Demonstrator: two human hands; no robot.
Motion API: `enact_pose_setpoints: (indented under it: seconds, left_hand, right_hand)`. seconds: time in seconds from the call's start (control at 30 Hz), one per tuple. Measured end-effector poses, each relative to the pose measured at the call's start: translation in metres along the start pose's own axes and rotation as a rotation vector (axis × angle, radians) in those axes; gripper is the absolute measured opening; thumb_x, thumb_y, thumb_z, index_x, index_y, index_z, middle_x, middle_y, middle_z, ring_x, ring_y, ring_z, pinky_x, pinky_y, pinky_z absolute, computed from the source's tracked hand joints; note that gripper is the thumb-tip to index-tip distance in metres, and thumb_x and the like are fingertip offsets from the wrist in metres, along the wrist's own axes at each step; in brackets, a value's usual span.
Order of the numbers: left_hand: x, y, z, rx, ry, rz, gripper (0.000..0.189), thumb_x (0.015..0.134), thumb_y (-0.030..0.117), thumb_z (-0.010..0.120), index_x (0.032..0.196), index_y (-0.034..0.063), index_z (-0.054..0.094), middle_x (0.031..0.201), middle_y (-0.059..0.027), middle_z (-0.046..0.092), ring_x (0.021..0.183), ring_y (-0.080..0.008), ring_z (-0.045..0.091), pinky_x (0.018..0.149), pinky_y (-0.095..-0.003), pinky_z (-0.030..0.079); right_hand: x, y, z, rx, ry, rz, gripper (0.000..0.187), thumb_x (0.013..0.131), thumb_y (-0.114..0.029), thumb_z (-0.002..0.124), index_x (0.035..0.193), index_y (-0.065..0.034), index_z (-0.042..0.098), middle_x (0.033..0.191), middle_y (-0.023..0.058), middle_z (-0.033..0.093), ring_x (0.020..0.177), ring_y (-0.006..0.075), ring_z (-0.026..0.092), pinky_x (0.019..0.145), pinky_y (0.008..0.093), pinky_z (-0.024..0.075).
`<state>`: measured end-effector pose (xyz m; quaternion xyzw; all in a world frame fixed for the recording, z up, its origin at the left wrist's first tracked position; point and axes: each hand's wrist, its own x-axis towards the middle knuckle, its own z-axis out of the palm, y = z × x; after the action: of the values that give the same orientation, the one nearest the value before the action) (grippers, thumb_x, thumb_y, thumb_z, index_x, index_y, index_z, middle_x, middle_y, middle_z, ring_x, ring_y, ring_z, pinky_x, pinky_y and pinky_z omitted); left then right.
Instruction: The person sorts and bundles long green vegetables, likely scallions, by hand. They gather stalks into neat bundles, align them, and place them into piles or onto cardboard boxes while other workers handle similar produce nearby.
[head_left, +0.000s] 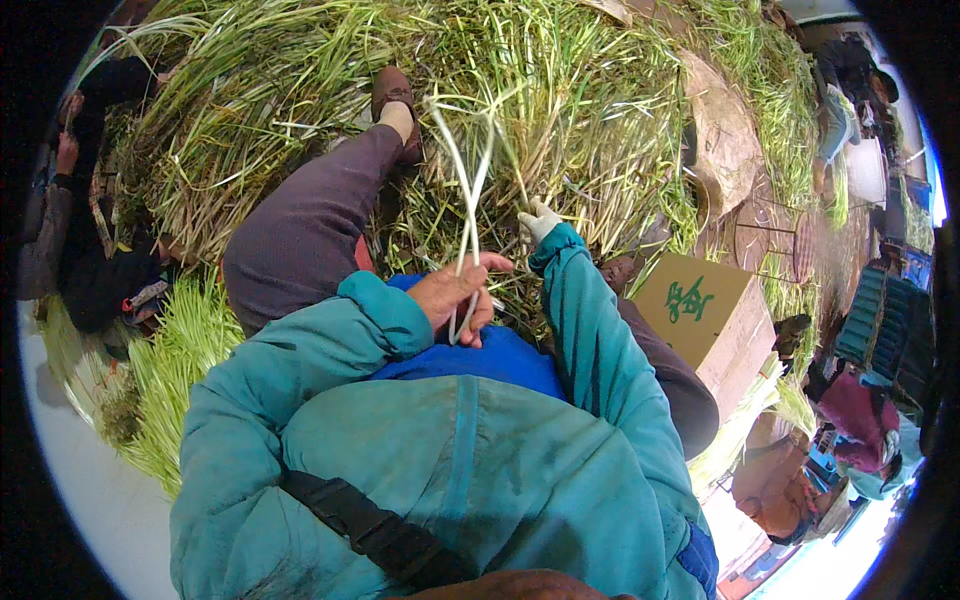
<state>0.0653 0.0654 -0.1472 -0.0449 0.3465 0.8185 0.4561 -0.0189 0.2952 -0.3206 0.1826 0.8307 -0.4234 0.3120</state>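
My left hand, bare, holds a couple of long, pale leafy stalks upright above my lap. The stalks cross midway, and their white lower ends pass through my fingers. To the right of them, my right hand wears a pale glove. A thin leaf strip runs from the stalks' upper part down to its pinched fingertips. Beyond both hands spreads a thick heap of long green leaves and pale stalks on the ground. A blue cloth covers my lap.
A cardboard box with green printing stands by my right leg. Bundled pale-green stalks lie at left. A brown sack-like sheet and a small stool are to the right. Other people sit or stoop at both sides.
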Motion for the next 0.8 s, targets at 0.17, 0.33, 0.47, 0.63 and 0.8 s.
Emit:
enact_pose_setpoints:
  seconds: [0.17,0.33,0.47,0.63,0.8]
  left_hand:
    - [-0.006,0.008,0.003,0.027,0.024,0.01,0.044,0.087,0.042,0.037,0.116,0.0088,0.033,0.053,-0.0031,0.042,0.035,-0.0104,0.037,0.034,-0.0258,0.037]
    - [-0.027,0.056,0.009,-0.119,0.343,0.528,0.037,0.087,0.043,0.036,0.112,0.0156,0.041,0.047,0.0015,0.033,0.034,-0.0072,0.025,0.031,-0.0224,0.022]
    - [-0.045,0.071,0.007,-0.277,0.248,0.636,0.035,0.087,0.035,0.042,0.114,0.0134,0.042,0.045,0.0031,0.029,0.035,-0.0073,0.024,0.033,-0.0222,0.02]
    - [-0.045,0.053,-0.008,-0.358,0.116,0.444,0.031,0.086,0.031,0.045,0.109,0.0088,0.046,0.046,0.003,0.033,0.036,-0.0078,0.026,0.035,-0.0233,0.023]
    - [-0.023,0.017,-0.028,-0.202,0.206,0.306,0.041,0.084,0.03,0.05,0.118,0.0091,0.041,0.082,-0.0026,0.054,0.037,-0.0065,0.03,0.034,-0.0222,0.03]
  right_hand:
    - [-0.022,-0.004,-0.054,-0.121,0.066,-0.28,0.027,0.078,-0.021,0.056,0.098,-0.0041,0.06,0.078,0.0078,0.061,0.071,0.0183,0.057,0.06,0.0279,0.0452]
    - [-0.117,-0.059,-0.137,0.679,-0.27,-0.351,0.026,0.08,-0.018,0.054,0.099,0.0003,0.055,0.073,0.0062,0.057,0.056,0.0082,0.048,0.051,0.0202,0.0395]
    - [-0.144,-0.069,-0.135,0.393,-0.019,-0.334,0.025,0.078,-0.018,0.056,0.096,-0.001,0.057,0.079,0.0085,0.061,0.056,0.006,0.048,0.045,0.0157,0.0342]
    - [-0.195,-0.112,-0.125,0.479,-0.035,-0.457,0.019,0.077,-0.012,0.055,0.092,-0.0025,0.06,0.074,0.0015,0.059,0.057,0.0041,0.047,0.045,0.0158,0.0331]
    - [-0.162,-0.062,-0.034,0.26,-0.009,-0.395,0.019,0.075,-0.01,0.064,0.091,-0.0005,0.061,0.071,0.0017,0.06,0.057,0.0063,0.05,0.048,0.019,0.0399]
